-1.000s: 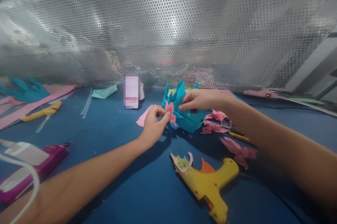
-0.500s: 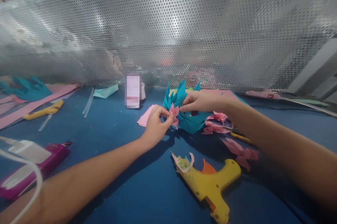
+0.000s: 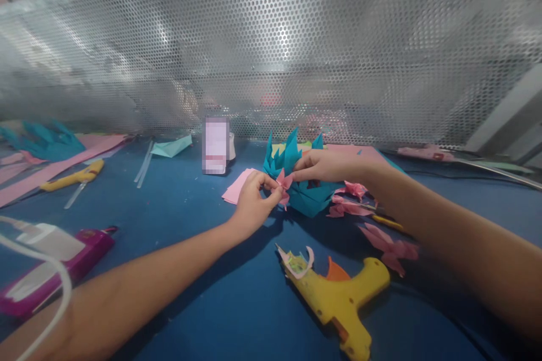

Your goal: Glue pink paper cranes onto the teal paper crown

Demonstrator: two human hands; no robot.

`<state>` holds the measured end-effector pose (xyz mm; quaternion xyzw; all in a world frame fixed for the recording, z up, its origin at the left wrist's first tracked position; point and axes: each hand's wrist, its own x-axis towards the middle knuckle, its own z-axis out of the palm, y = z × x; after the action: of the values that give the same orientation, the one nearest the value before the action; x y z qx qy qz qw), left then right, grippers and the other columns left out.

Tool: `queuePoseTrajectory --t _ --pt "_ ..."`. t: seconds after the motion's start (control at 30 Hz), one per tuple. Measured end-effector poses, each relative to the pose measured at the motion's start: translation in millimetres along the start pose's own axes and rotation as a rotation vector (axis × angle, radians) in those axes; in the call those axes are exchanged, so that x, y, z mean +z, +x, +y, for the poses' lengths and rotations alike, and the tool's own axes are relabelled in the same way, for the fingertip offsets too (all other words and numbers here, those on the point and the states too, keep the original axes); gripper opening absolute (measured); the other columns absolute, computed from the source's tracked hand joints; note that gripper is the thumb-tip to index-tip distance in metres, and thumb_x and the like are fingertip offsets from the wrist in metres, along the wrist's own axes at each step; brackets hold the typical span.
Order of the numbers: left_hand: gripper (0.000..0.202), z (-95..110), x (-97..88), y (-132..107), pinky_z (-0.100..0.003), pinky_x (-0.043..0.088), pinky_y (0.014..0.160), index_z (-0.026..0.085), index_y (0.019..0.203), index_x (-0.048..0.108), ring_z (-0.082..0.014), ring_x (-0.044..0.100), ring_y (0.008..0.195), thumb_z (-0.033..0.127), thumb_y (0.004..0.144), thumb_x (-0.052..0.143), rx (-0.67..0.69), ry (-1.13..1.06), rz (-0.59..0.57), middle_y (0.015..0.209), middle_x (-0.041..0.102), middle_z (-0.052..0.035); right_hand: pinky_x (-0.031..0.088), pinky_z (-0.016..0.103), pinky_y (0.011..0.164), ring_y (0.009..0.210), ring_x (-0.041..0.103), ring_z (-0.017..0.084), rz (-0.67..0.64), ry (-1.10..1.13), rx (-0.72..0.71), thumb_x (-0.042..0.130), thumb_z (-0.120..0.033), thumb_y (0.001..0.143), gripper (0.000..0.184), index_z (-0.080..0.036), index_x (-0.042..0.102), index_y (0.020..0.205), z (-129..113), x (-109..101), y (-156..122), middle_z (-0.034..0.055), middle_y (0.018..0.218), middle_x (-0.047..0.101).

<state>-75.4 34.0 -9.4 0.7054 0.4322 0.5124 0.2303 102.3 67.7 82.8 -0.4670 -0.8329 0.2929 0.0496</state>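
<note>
A teal folded-paper flower (image 3: 307, 194) with pointed petals stands on the blue table (image 3: 190, 220) in the middle. My left hand (image 3: 253, 203) pinches a small pink folded-paper piece (image 3: 284, 185) against the flower's left side. My right hand (image 3: 326, 166) reaches over the flower from the right, fingertips closed on the same pink piece from above. Both forearms stretch in from the bottom corners.
A yellow glue gun (image 3: 339, 299) lies in front. Loose pink paper pieces (image 3: 385, 242) lie right of the flower, a flat pink sheet (image 3: 237, 186) left. A magenta glue gun (image 3: 55, 268) with white cable sits bottom left. A perforated metal screen (image 3: 271, 50) walls the back.
Both hands and the pink piece have stayed at the flower, with only small finger shifts. The view has drifted slightly.
</note>
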Motion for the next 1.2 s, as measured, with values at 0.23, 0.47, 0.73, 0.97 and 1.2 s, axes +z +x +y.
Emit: queuePoseTrajectory --t 0.23,0.47,0.73,0.97,1.2 --pt "0.012 -2 0.9 0 -0.027 0.040 0.070 0.018 0.065 0.054 -0.0150 0.051 0.074 0.019 0.076 0.059 -0.020 0.015 -0.003 0.071 0.056 -0.0013 0.036 0.025 0.060 0.064 0.050 0.014 0.020 0.040 0.014 0.055 -0.054 0.073 0.039 -0.017 0.064 0.070 -1 2 1 -0.0002 0.064 0.052" --pt "0.013 -2 0.7 1 -0.028 0.040 0.071 0.018 0.064 0.054 -0.0151 0.051 0.074 0.018 0.076 0.058 -0.001 0.020 0.003 0.071 0.056 -0.0016 0.031 0.025 0.053 0.059 0.043 0.011 0.017 0.101 0.064 0.056 -0.047 0.074 0.031 -0.017 0.066 0.071 -8 0 -5 -0.0022 0.060 0.046" --pt "0.013 -2 1.4 1 -0.028 0.041 0.070 0.018 0.064 0.054 -0.0152 0.052 0.074 0.019 0.077 0.058 -0.006 0.004 0.003 0.072 0.056 -0.0020 0.030 0.024 0.052 0.057 0.040 0.010 0.028 0.113 0.078 0.056 -0.045 0.073 0.030 -0.017 0.064 0.068 -11 2 -4 -0.0029 0.059 0.043" --pt "0.011 -3 3.2 1 -0.029 0.042 0.069 0.017 0.067 0.055 -0.0149 0.053 0.073 0.022 0.077 0.059 -0.028 -0.013 -0.002 0.073 0.057 -0.0024 0.033 0.025 0.054 0.060 0.044 0.012 0.051 0.134 0.121 0.058 -0.045 0.070 0.029 -0.017 0.067 0.071 -12 3 -5 -0.0012 0.061 0.049" --pt "0.010 -6 3.7 1 -0.029 0.042 0.070 0.017 0.067 0.054 -0.0154 0.052 0.074 0.020 0.076 0.059 -0.036 -0.022 0.000 0.074 0.056 -0.0024 0.035 0.024 0.055 0.059 0.044 0.011 -0.046 0.177 -0.009 0.053 -0.032 0.070 0.018 -0.018 0.056 0.059 -4 2 -2 -0.0032 0.059 0.046"
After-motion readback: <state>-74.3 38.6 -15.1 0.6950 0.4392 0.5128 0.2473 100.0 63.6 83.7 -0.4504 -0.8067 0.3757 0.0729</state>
